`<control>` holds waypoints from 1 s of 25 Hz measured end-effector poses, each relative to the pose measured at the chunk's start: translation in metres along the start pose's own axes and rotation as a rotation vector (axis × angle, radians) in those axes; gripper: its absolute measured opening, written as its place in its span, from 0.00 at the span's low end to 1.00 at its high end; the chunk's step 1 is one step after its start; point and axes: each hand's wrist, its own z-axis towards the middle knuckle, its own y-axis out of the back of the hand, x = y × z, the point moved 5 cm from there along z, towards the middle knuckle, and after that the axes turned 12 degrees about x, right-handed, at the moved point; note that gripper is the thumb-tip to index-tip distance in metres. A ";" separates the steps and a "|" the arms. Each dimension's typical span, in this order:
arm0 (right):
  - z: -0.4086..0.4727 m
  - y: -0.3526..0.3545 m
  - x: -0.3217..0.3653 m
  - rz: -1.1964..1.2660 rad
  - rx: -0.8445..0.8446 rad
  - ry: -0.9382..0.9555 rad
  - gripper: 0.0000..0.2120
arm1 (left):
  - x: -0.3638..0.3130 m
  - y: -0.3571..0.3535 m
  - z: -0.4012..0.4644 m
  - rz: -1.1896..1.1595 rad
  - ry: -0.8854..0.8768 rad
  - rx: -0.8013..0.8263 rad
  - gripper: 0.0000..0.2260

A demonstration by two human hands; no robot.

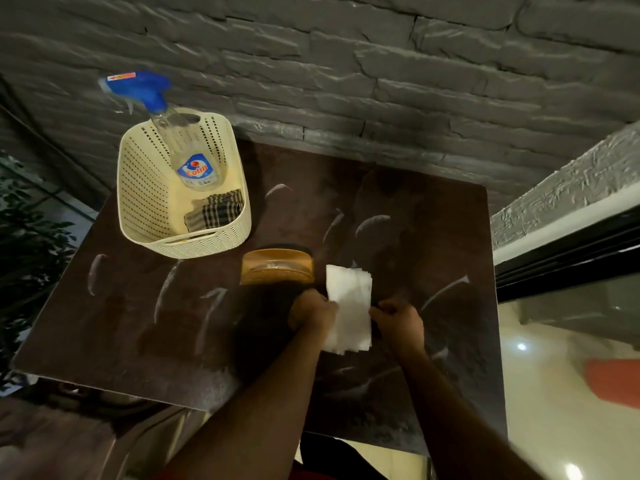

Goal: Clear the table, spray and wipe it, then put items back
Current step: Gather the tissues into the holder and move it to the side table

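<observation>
A stack of white paper napkins (350, 306) is held over the dark brown table (138, 323). My left hand (311, 311) grips its left edge and my right hand (398, 322) grips its right edge. Just beyond my left hand stands an amber napkin holder (277, 268). At the back left, a cream perforated basket (145, 202) holds a clear spray bottle (187, 154) with a blue trigger head and a folded checked cloth (214, 211). Pale curved streaks mark the tabletop.
A grey stone-brick wall (381, 81) runs behind the table. A dark plant (27, 237) stands at the left. At the right lie a black-framed glass panel (571, 265) and glossy pale floor (554, 393). The table's near edge is by my forearms.
</observation>
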 end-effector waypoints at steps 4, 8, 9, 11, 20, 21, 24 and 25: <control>-0.003 0.007 0.012 0.315 0.111 0.021 0.28 | -0.015 0.004 -0.023 -0.514 -0.144 0.244 0.12; -0.022 -0.001 0.052 0.717 0.659 0.100 0.20 | -0.017 0.021 -0.046 -0.941 -0.312 0.438 0.18; -0.028 -0.003 0.065 0.688 0.747 0.132 0.20 | -0.010 0.030 -0.048 -0.942 -0.356 0.416 0.19; -0.031 -0.005 0.092 0.548 0.800 0.211 0.22 | 0.005 0.050 -0.053 -0.886 -0.412 0.367 0.21; -0.041 -0.046 0.209 -0.911 0.411 0.696 0.18 | 0.054 0.156 -0.038 -0.311 -0.601 0.110 0.33; -0.042 -0.049 0.218 -0.931 0.354 0.747 0.17 | 0.053 0.165 -0.038 -0.191 -0.618 -0.024 0.26; -0.026 -0.059 0.234 -0.865 0.202 0.754 0.13 | 0.044 0.197 -0.043 0.111 -0.656 -0.437 0.09; -0.020 -0.063 0.237 -0.847 0.172 0.729 0.12 | 0.043 0.202 -0.039 0.170 -0.654 -0.476 0.07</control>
